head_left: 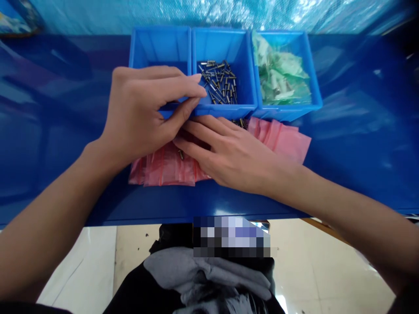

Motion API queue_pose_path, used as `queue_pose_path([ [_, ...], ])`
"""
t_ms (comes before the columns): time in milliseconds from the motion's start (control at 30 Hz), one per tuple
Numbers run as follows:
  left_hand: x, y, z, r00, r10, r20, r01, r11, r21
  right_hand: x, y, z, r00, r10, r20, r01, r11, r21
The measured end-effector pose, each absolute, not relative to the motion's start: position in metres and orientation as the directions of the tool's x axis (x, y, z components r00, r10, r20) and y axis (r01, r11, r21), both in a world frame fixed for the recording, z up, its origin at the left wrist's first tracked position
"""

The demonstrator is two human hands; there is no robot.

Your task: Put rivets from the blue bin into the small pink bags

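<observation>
My left hand (147,107) is closed in a pinch at the front of the middle blue bin, fingertips over its left front edge. Anything between those fingertips is too small or hidden to make out. Inside that bin (225,110) lies a loose heap of pop rivets (222,83). My right hand (225,152) rests low in front of the bins, its fingers stretched out over pink zip bags (170,168). One rivet (181,154) lies on the bags by its fingertips. More rivets (241,124) show beyond its knuckles; what is under the palm is hidden.
The left blue bin (160,41) is partly covered by my left hand. Green plastic bags with pale parts (281,76) fill the right bin (310,74). More pink bags (284,141) lie at right on the blue table (356,144). Shiny blue sheeting (209,15) hangs behind.
</observation>
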State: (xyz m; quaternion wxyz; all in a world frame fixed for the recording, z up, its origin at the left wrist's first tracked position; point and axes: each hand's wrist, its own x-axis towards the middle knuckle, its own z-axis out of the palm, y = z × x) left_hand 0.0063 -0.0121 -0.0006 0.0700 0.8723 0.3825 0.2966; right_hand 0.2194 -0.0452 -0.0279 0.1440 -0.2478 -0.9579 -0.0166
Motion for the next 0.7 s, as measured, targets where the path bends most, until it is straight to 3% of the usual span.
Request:
queue_pose_path([
  [267,0.009,-0.010,0.001,0.465,0.761,0.452,0.669,-0.636,0.384,0.198,-0.032,-0.011,-0.874,0.448,0.186,0.473,0.873,0.118],
  [367,0.010,-0.009,0.005,0.429,0.800,0.420,0.674,-0.593,0.441,0.186,-0.030,-0.007,-0.863,0.484,0.143,0.500,0.858,0.117],
  [467,0.009,-0.006,0.008,0.430,0.814,0.391,0.627,-0.581,0.519,0.177,-0.029,-0.010,-0.845,0.521,0.124,0.532,0.843,0.084],
  [567,0.008,-0.002,0.009,0.411,0.828,0.381,0.561,-0.560,0.610,0.177,-0.025,-0.015,-0.825,0.522,0.215,0.537,0.844,0.012],
  [700,0.007,0.001,0.008,0.372,0.855,0.362,0.502,-0.513,0.697,0.188,-0.020,-0.010,-0.808,0.513,0.289,0.452,0.855,-0.254],
])
